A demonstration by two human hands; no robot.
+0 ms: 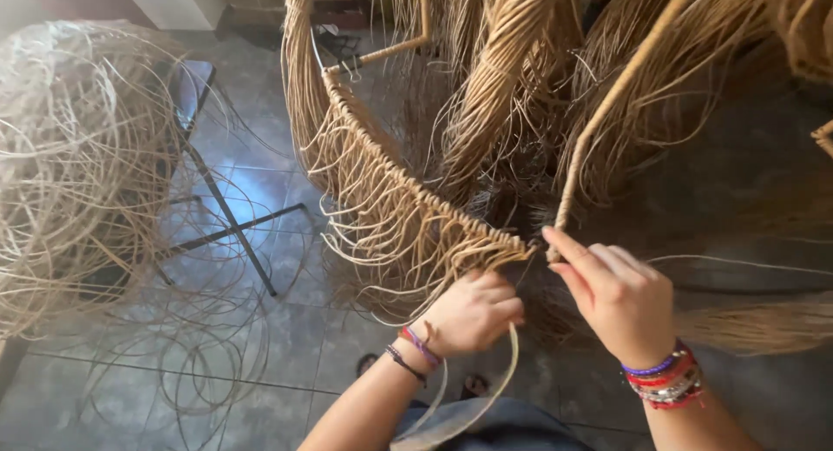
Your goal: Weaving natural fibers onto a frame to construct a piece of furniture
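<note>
A big tangled coil of pale rattan strands (78, 156) fills the left of the view, draped over a dark metal stand (227, 217) on the grey tiled floor (260, 364). Right of it hangs the piece being woven, a curved rattan frame (390, 186) whose rim is bound with wrapped strands, loose ends dangling below it, with thick bundles of fibre (503, 78) behind. A thin cane rod (607, 108) slants down to the rim's near end. The step in hand looks like binding the rim where rod and frame meet. The left hand (473, 312) is closed around a flat weaving strand (486, 395) (it loops down towards the lap), just under the rim. The right hand (612, 295) pinches the rod's lower end, fingers narrowed. The next wrap would need the strand drawn taut and laid snug beside the last turn.
</note>
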